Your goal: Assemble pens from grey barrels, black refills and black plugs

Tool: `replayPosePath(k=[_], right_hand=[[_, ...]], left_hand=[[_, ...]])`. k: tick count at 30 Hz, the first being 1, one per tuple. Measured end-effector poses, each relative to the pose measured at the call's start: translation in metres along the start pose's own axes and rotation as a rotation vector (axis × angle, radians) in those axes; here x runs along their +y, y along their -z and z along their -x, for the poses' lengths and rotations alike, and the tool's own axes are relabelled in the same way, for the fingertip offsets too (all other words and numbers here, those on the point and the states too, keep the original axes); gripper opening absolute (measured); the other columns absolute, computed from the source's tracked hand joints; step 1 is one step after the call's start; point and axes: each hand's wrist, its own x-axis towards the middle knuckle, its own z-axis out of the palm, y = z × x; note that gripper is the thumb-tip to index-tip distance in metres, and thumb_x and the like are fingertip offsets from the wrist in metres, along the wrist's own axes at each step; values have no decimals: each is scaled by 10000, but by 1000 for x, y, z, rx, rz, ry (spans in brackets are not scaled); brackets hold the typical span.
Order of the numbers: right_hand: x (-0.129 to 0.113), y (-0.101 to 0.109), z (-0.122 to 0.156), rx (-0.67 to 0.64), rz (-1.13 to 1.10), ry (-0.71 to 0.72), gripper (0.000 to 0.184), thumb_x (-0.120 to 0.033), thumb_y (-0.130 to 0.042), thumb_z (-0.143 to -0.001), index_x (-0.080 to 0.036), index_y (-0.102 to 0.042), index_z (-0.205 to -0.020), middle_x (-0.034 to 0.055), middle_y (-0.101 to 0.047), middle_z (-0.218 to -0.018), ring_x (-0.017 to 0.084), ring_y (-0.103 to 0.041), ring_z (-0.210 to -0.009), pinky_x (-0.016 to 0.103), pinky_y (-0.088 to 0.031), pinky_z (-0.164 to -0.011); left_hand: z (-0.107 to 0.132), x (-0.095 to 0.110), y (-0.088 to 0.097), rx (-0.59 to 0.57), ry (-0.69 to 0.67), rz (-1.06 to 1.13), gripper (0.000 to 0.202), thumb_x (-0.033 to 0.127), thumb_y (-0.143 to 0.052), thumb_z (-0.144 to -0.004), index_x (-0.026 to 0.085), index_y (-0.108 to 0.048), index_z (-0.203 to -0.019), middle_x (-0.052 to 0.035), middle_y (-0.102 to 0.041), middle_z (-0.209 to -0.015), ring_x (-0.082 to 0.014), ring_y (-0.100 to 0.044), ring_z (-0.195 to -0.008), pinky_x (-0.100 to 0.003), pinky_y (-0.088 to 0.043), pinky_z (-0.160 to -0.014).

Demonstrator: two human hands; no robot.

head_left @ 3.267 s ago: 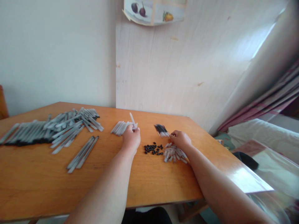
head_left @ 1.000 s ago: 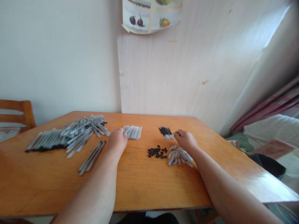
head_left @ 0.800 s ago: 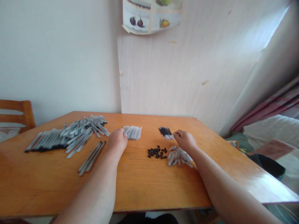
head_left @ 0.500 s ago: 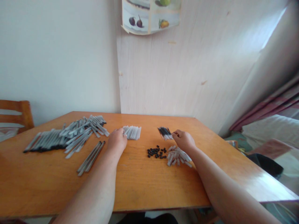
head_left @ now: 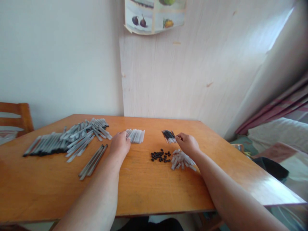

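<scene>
My left hand rests curled on the wooden table, its fingertips touching the near end of a small row of clear plastic tubes. My right hand is closed in a pinch at the end of a bundle of black-filled refills. Just below that hand lie a heap of short clear caps and a scatter of small black plugs. What the fingers of either hand grip is too small to see.
A large pile of grey pens covers the table's left side, with three more pens lying apart nearer me. A wooden chair stands at far left. Bedding and a curtain fill the right.
3.3 s ago my left hand held a clear tube upright; now it lies low at the tube row. Over the last second both hands have stayed nearly still.
</scene>
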Motion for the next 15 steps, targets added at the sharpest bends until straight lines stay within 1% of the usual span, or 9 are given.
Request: replayPosePath(k=[4,10,13,15], right_hand=[[-3,1,1,1,12,8,331,-434,-429,-880,-241,-698,-882,45,-701,-792,167,-601,-734,237,-301,-561],[-6,-2,2,-11,23,45,335,-442,-427,-880,-243,-697,-891,45,-691,-770,166,-593,-714,236,-284,-546],[-7,-4,3,-22,35,72,335,-449,-433,-877,-238,-693,-876,45,-678,-738,163,-578,-681,238,-271,-534],[-7,-5,3,-25,40,89,335,-448,-430,-879,-235,-688,-862,45,-673,-725,159,-569,-662,239,-263,-529]], left_hand=[[2,3,5,6,-7,0,246,285,-488,-835,159,-661,-957,-111,-676,-952,-247,-609,-961,-327,-455,-841],[8,9,14,49,-4,32,264,300,-455,-859,167,-659,-962,-110,-667,-971,-233,-599,-963,-324,-444,-865],[10,9,18,55,26,-4,272,308,-449,-860,169,-661,-957,-117,-666,-972,-242,-600,-956,-335,-448,-852],[10,9,21,39,71,-28,276,319,-452,-856,170,-662,-954,-124,-666,-971,-252,-603,-953,-341,-453,-828]])
